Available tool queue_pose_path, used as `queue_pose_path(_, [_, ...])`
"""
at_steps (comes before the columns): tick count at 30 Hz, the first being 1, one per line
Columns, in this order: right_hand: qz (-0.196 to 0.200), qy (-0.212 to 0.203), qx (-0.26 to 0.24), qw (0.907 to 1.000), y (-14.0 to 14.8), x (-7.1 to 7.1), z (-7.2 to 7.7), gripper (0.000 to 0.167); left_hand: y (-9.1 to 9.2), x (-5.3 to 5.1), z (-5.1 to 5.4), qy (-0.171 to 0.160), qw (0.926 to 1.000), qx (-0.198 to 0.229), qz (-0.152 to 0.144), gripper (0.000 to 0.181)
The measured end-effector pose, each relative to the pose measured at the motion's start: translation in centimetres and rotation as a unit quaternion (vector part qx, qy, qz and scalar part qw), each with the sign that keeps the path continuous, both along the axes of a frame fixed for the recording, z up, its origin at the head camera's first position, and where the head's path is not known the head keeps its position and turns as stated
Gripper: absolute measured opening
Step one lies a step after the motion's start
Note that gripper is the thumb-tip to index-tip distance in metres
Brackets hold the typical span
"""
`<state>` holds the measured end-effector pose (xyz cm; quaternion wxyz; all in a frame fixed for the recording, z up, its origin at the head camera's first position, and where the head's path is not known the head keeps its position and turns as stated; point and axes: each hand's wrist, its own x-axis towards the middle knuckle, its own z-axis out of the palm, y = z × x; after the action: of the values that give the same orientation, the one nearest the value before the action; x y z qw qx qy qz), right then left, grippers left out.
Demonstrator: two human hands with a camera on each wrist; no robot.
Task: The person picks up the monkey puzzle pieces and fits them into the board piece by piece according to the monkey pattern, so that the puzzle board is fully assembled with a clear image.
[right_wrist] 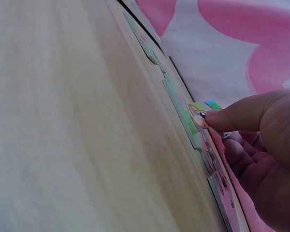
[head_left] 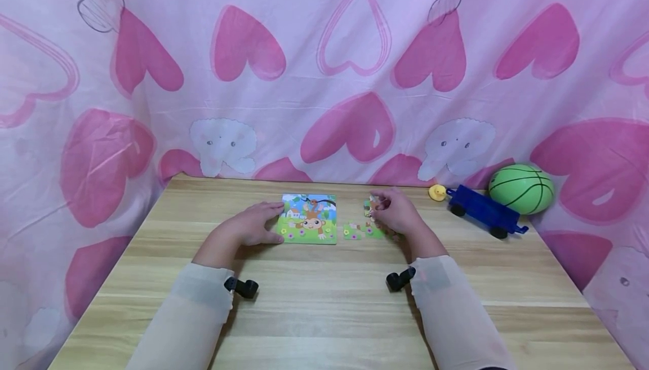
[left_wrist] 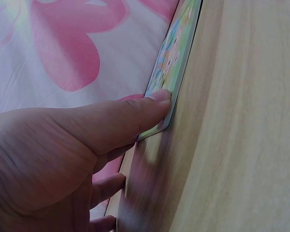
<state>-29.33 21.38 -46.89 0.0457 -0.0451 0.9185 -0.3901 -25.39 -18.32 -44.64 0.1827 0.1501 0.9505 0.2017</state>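
A square picture board [head_left: 307, 219] with a monkey design lies flat near the back of the table. My left hand [head_left: 252, 224] is at its left edge; in the left wrist view the thumb of that hand [left_wrist: 63, 150] rests on a corner of the board [left_wrist: 176, 55]. To the right of the board, loose puzzle pieces [head_left: 352, 231] lie on the wood. My right hand [head_left: 398, 212] pinches one puzzle piece [right_wrist: 198, 116] between thumb and fingers, just above the other pieces [right_wrist: 176, 104]. Part of the loose pieces is hidden beneath the right hand.
Right of the hands, along the table's back right, are a small yellow duck [head_left: 437, 192], a blue toy wagon [head_left: 481, 210] and a green ball [head_left: 521, 189]. A pink heart-patterned cloth [head_left: 253, 99] hangs behind the wooden table [head_left: 324, 313].
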Motion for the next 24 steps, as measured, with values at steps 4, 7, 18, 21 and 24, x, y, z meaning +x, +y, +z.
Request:
queue_pose_path(4, [0.0,-0.006,-0.003,1.0,0.0,0.0,-0.1,0.057,0.0,0.1,-0.1,0.0,1.0,-0.002,0.001,0.088])
queue_pose_path(7, [0.003,-0.005,-0.004,1.0,0.0,0.0,0.0,0.053,0.1,0.1,-0.1,0.001,1.0,-0.002,0.002,0.087])
queue_pose_path(18, [0.036,0.019,-0.09,0.9951,-3.3,1.6,2.0,0.041,0.2,0.1,-0.1,0.003,1.0,0.001,0.001,0.087])
queue_pose_path(21, [0.058,0.016,-0.108,0.9924,-4.6,1.9,2.1,0.04,0.2,0.0,0.0,0.002,1.0,0.0,0.001,0.087])
queue_pose_path(24, [0.08,0.011,-0.119,0.9895,-6.0,2.1,2.1,0.039,0.1,0.0,0.0,0.002,1.0,-0.001,0.001,0.087])
